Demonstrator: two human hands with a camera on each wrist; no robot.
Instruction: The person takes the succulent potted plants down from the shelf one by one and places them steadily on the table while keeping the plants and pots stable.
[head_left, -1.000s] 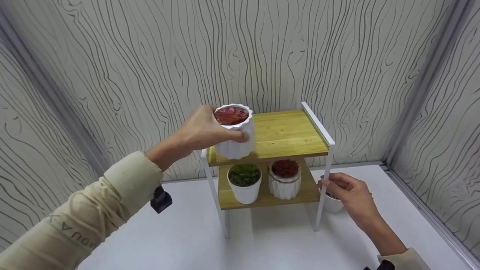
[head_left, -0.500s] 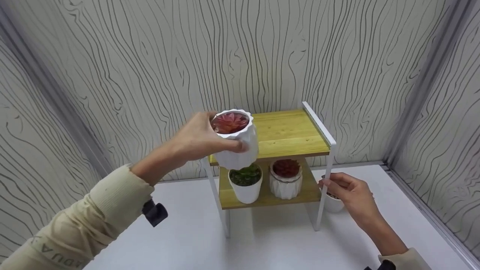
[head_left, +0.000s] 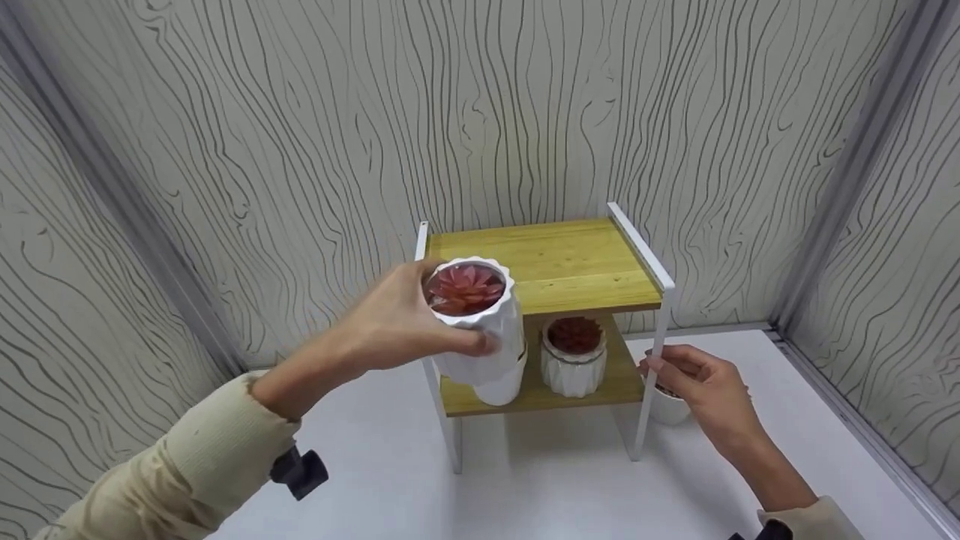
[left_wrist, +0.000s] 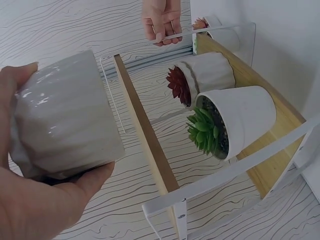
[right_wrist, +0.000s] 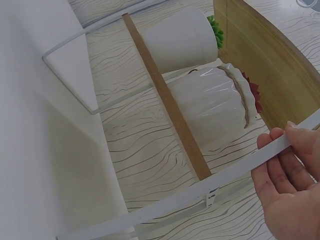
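Note:
My left hand [head_left: 386, 322] grips a white ridged pot [head_left: 502, 322] with a red succulent [head_left: 466, 289] in it, thumb on the near side. The pot is held up in front of the upper board of a two-tier wooden shelf [head_left: 577, 262]. In the head view it hides most of a smooth white pot with a green succulent, whose white pot [left_wrist: 245, 117] shows fully in the left wrist view. My right hand [head_left: 709, 394] pinches the shelf's white metal right front leg [right_wrist: 232, 167] between thumb and fingers.
Beside the green plant, a white ribbed pot [head_left: 574, 371] with a dark red succulent stands on the lower board. A small white pot [head_left: 667, 409] sits on the white table [head_left: 525, 487] behind my right hand. Wood-grain panels [head_left: 300, 150] enclose the back and sides.
My left hand has lowered the ridged pot from above the upper board's left end to in front of its edge, uncovering that end and covering the green plant. My right hand stays put.

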